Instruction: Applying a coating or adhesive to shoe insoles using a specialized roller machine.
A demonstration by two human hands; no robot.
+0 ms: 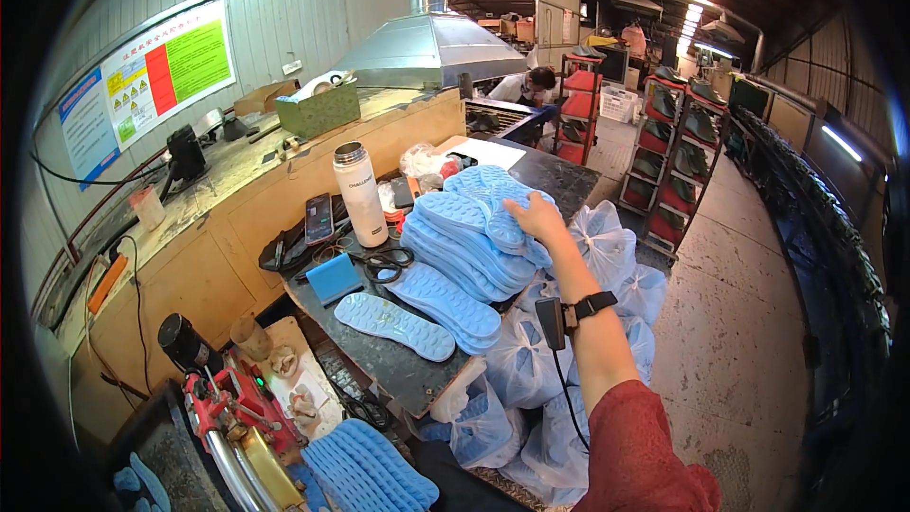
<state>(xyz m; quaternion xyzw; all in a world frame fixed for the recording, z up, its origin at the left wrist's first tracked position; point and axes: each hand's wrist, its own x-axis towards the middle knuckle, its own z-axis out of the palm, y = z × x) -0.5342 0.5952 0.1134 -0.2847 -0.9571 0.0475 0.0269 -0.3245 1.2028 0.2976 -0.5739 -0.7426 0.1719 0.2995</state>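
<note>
Blue textured insoles lie in a tall pile point(464, 242) on the dark work table. My right hand point(538, 218) reaches to the far right of this pile, its fingers bent round the edge of the top insoles point(493, 192). How many it grips is hidden. Nearer me lies a lower stack of insoles point(445, 308), with a single glossy insole point(393, 326) beside it. More blue insoles point(365, 469) lie fanned at the lower edge, next to a red machine with metal rollers point(251, 408). My left hand is out of view.
A white bottle point(360, 197), a phone point(319, 218), black scissors point(389, 264) and a blue card-like block point(334, 279) stand or lie on the table. Filled plastic bags point(531, 356) crowd its right side. Shoe racks point(671, 156) and another person point(526, 85) are farther back.
</note>
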